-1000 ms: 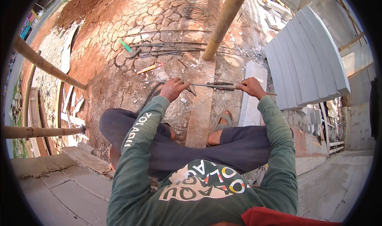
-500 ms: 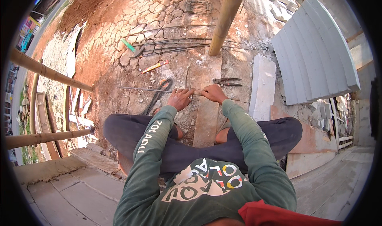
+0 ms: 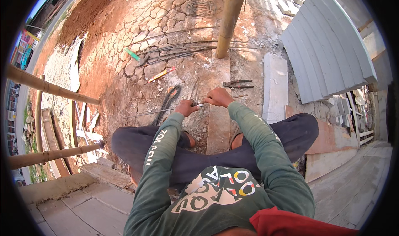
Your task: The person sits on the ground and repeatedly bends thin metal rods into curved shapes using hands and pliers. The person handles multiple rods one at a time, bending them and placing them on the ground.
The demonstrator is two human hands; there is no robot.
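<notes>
A thin metal rod (image 3: 154,111) lies crosswise in front of my lap, its right end higher in the view than its left. My left hand (image 3: 187,108) is closed around it near the middle. Just to the right, my right hand (image 3: 219,97) grips the same rod with curled fingers, above a wooden plank (image 3: 218,130). Thin upright rods (image 3: 195,87) show just beyond my left hand; whether they join the held rod I cannot tell. Black-handled pincers (image 3: 238,84) rest right of the plank. A dark looped piece (image 3: 168,99) lies beyond my left forearm.
A green-handled tool (image 3: 132,54) and a yellow-red packet (image 3: 161,74) lie on the cracked soil. Beyond them are long rods (image 3: 178,51) and a wire coil (image 3: 201,7). A bamboo post (image 3: 228,24) stands ahead; pale slabs (image 3: 328,49) lean at right, bamboo poles (image 3: 54,87) at left.
The rod has swung: its left end came nearer to me and its right end went farther away. My left hand has turned and moved slightly nearer; my right hand moved slightly away.
</notes>
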